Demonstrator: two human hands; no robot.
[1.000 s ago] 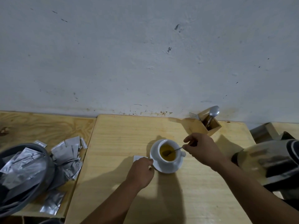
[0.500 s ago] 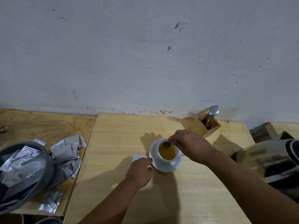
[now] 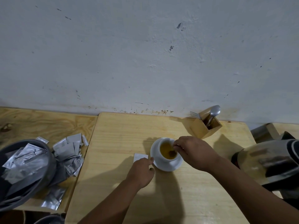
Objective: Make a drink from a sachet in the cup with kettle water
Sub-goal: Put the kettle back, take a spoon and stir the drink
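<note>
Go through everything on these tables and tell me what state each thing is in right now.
cup: upright on its saucer, holds amber liquid
saucer: flat on the table
right hand: pinching a spoon dipped in the cup
left hand: resting by the saucer's edge
kettle: standing, right edge
cutlery holder: tilted, holding spoon and fork

The scene is dim and slightly grainy, with a cool grey cast on the rough plastered wall (image 3: 145,54). Light falls from above and behind the person, so both forearms and the white ceramic cup (image 3: 167,153) throw soft dark shadows across the pale wooden bench (image 3: 123,130). The wide-angle lens bends the bench edges outward. At the right edge the shiny steel kettle (image 3: 267,164) is smeared with blur and carries dull reflections.
</note>
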